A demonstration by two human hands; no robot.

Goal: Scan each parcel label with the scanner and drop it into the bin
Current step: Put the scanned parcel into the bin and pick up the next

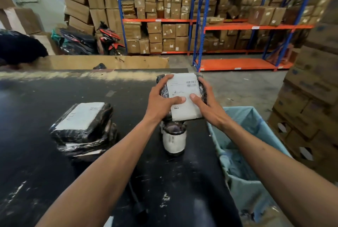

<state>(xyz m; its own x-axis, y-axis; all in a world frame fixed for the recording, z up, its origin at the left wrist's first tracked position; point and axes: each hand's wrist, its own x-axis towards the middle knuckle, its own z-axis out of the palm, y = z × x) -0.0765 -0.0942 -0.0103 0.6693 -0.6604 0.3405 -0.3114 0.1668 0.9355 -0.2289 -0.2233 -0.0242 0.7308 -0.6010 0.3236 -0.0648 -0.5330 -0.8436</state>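
parcel label (183,95): barcodes show near its far right corner, but the print is too small and soft to read; both thumbs cover part of its near half.
held parcel (181,97): its underside and both side faces are hidden behind the left hand (161,102) and right hand (208,106).
scanner (174,140): just below the held parcel; its top is hidden by that parcel, and its label text is blurred.
parcel stack (84,128): left of the scanner; the lower parcels are mostly covered by the top one, and the top label's writing is unreadable.
bin (243,153): right of the scanner; the right forearm crosses it, and its contents are indistinct.
cable (136,199): near side of the scanner; blurred, running behind the left forearm.
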